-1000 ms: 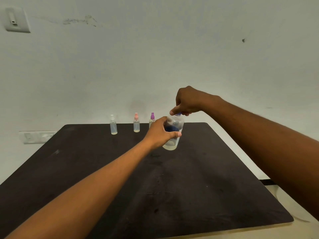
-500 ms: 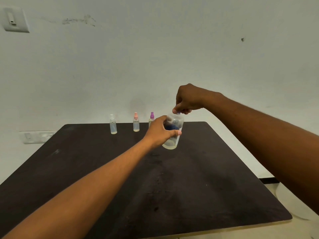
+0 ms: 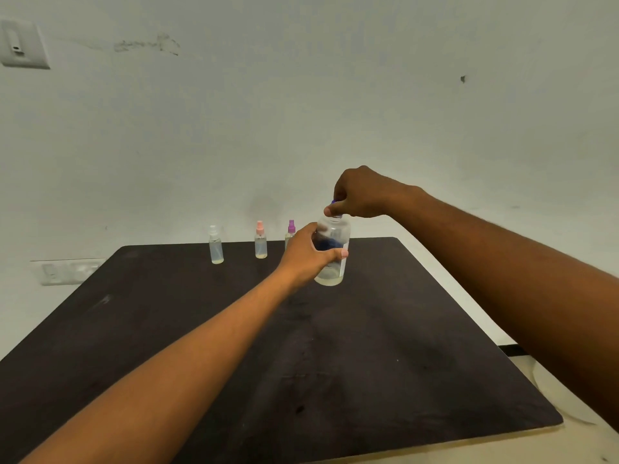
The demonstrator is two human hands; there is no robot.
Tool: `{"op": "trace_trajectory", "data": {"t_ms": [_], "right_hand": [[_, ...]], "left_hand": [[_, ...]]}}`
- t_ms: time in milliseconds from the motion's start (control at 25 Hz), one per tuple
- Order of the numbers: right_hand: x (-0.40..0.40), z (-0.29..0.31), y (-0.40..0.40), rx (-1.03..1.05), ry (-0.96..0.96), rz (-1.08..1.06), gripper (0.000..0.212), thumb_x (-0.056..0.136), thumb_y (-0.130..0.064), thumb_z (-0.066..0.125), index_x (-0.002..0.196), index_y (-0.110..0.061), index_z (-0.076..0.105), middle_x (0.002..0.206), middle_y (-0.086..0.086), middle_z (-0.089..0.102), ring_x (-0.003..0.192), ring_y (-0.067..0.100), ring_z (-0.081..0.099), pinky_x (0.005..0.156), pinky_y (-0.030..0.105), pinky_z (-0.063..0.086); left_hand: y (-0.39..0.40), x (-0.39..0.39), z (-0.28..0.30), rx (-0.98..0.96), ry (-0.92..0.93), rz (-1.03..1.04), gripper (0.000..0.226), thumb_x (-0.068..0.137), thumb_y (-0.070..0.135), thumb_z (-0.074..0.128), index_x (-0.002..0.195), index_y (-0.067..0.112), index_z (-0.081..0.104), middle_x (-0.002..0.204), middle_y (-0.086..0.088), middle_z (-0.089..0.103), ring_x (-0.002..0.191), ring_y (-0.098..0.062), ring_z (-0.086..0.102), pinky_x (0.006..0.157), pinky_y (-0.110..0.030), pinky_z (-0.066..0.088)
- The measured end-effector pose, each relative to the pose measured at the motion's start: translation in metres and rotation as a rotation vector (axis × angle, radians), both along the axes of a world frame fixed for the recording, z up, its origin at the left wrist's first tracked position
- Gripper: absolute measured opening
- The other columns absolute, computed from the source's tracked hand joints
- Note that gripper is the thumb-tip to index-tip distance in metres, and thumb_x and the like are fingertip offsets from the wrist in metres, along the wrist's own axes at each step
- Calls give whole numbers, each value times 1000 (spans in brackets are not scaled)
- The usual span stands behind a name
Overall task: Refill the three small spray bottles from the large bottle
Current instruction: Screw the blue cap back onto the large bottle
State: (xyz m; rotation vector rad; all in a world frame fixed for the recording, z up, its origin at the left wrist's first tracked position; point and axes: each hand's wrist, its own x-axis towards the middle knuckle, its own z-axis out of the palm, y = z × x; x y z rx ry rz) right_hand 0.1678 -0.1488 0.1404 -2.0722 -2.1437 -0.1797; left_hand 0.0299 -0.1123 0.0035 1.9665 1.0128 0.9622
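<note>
The large clear bottle (image 3: 333, 262) with a dark blue label stands on the dark table (image 3: 402, 346), a little pale liquid in its bottom. My left hand (image 3: 306, 254) grips its body from the left. My right hand (image 3: 360, 194) pinches its blue cap (image 3: 333, 202) from above. Three small spray bottles stand in a row near the far edge: a white-topped one (image 3: 215, 246), a pink-topped one (image 3: 260, 241) and a purple-topped one (image 3: 290, 231), the last partly hidden behind my left hand.
A pale wall rises right behind the table's far edge, with a switch plate (image 3: 20, 45) at top left and a socket strip (image 3: 63, 271) low on the left. Pale floor shows beyond the table's right edge.
My right hand has lifted slightly at the cap and its fingers have shifted around it. The bottle and my left hand stay in place.
</note>
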Motion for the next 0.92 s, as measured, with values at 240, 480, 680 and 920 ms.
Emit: {"op": "trace_trajectory", "data": {"t_ms": [240, 480, 680, 920], "right_hand": [[8, -26, 1, -76, 298, -32, 64, 77, -61, 79, 112, -10, 64, 100, 7, 67, 82, 22, 66, 74, 30, 57], [15, -53, 4, 176, 519, 46, 45, 77, -52, 82, 103, -18, 70, 96, -1, 69, 87, 17, 64, 71, 24, 47], [23, -84, 18, 291, 698, 46, 45, 80, -51, 81, 111, -20, 70, 100, -5, 71, 90, 11, 67, 72, 18, 47], [43, -113, 43, 294, 744, 11, 52, 87, -42, 78, 129, -15, 63, 114, -2, 66, 102, 17, 64, 82, 21, 45]], "left_hand": [[1, 1, 15, 5, -57, 56, 61, 80, 31, 85, 131, 19, 54, 121, 1, 64, 109, -19, 62, 97, -34, 50], [5, 5, 16, 9, -167, 20, 53, 80, 30, 84, 125, 23, 56, 118, 6, 65, 107, -14, 64, 96, -32, 54], [19, 8, 6, 32, -152, 23, 58, 79, 34, 85, 127, 21, 56, 123, 4, 65, 110, -12, 62, 87, -19, 51], [47, 1, -25, -49, -52, 29, 76, 88, 43, 74, 152, 20, 39, 151, -2, 50, 135, -19, 51, 107, -35, 44]]}}
